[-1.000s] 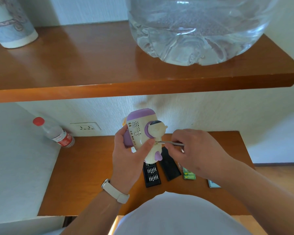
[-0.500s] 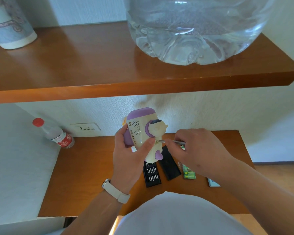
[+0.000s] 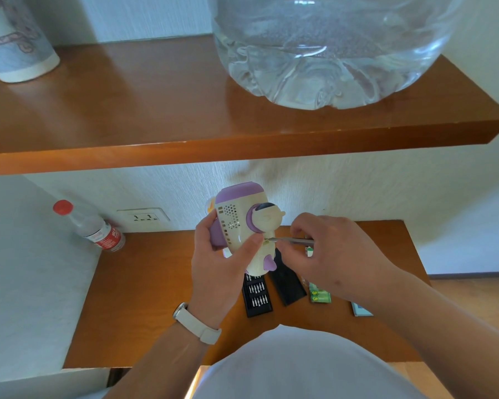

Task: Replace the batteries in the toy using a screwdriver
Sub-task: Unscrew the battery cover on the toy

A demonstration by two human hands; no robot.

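Hard to read first: the screwdriver [image 3: 293,241] shows only as a thin metal shaft. Its handle end is buried in the right hand [image 3: 329,254], and the tip is too small to tell if it sits in a screw. A small white/green bit under that hand can't be made out. The bit case [image 3: 256,295] is open w/ rows of bits, top end covered by the toy [image 3: 242,226]. The black lid [image 3: 288,283] just beside it is partly behind the toy too. The green battery pack [image 3: 319,296] and a blue-edged card [image 3: 361,310] are each half behind the right forearm. The water jug [image 3: 329,53] and paper cup [image 3: 15,44] on the upper shelf [image 3: 127,110] are cut off by the top edge.

The toy is cream w/ a purple cap and a small round-headed figure on its side, held roughly upright in the air above the lower shelf [image 3: 156,283], over the bit case. The left hand [image 3: 216,269], w/ a pale watch [image 3: 198,326] on its wrist, is wrapped round the toy, thumb across the cream body and fingers behind the purple side. The right hand sits just to the toy's right, fingers pinching the screwdriver, shaft about level, tip touching the toy just below the figure's head, next to the left thumb. The hands are close but not touching.

A red-capped bottle [image 3: 98,231] leans in the left corner near a wall socket [image 3: 143,216].
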